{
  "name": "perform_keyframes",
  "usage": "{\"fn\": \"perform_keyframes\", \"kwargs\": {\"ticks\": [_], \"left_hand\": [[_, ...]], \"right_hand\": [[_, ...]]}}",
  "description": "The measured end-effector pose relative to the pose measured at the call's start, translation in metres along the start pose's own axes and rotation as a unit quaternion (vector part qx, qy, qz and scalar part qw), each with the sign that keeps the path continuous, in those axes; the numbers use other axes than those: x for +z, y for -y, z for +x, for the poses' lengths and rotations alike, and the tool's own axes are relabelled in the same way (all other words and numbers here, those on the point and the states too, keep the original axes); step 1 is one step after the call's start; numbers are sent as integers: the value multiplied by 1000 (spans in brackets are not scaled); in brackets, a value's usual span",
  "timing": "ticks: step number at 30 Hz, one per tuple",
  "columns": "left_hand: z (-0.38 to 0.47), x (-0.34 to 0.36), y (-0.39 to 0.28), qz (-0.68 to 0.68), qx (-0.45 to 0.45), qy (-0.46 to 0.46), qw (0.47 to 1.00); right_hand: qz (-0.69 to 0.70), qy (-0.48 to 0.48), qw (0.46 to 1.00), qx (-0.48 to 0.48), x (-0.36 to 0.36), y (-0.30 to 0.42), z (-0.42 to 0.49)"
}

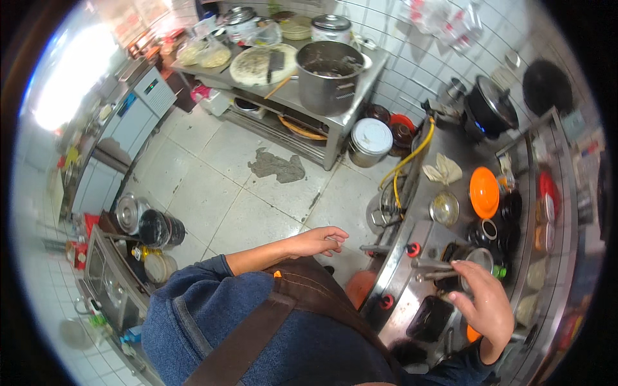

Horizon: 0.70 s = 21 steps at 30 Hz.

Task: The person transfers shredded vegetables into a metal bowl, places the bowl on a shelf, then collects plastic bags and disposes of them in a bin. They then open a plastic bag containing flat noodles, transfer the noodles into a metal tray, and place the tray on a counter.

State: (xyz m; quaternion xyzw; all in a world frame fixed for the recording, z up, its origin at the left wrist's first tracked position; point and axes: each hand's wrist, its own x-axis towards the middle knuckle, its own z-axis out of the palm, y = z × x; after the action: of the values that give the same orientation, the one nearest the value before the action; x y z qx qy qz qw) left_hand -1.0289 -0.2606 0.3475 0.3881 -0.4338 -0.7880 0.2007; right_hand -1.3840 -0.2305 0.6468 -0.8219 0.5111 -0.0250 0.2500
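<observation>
My left hand (324,241) is held over the floor in front of my apron, fingers loosely curled and nothing in it. On the stove side, my right hand (483,294) reaches over the steel counter, its thumb and fingers apart. The fingertips are at the ends of metal handles (434,269) that lie side by side above the cooktop; whether they touch them is unclear. Just beyond the fingers sits a pan or strainer (477,263), partly hidden by the hand. A black rectangular pan (429,318) rests on the cooktop, beside two red knobs (413,249).
An orange plate (484,193), a metal bowl (444,208) and a cloth (442,169) lie on the counter. A large steel pot (330,77) stands on the back table. A lidded bucket (371,140), a black bucket (161,228) and a grey rag (276,165) are on the floor.
</observation>
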Motion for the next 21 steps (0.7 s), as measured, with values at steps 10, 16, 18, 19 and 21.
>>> {"fn": "perform_keyframes", "kwargs": {"ticks": [10, 16, 18, 19, 21], "left_hand": [[-35, -143, 11, -83, 13, -98, 992], [-68, -281, 7, -63, 46, -170, 982], [-78, -327, -2, -62, 73, -196, 976], [-79, -346, -8, -36, 72, -195, 977], [-92, -387, -16, -13, 103, -231, 967]], "right_hand": [[61, 185, 978, -73, 36, 56, 205], [309, 156, 938, 0, 170, 45, 400], [456, 91, 883, 63, 221, 33, 471], [510, 45, 854, 95, 244, 27, 503], [490, 15, 865, 107, 272, 10, 564]]}}
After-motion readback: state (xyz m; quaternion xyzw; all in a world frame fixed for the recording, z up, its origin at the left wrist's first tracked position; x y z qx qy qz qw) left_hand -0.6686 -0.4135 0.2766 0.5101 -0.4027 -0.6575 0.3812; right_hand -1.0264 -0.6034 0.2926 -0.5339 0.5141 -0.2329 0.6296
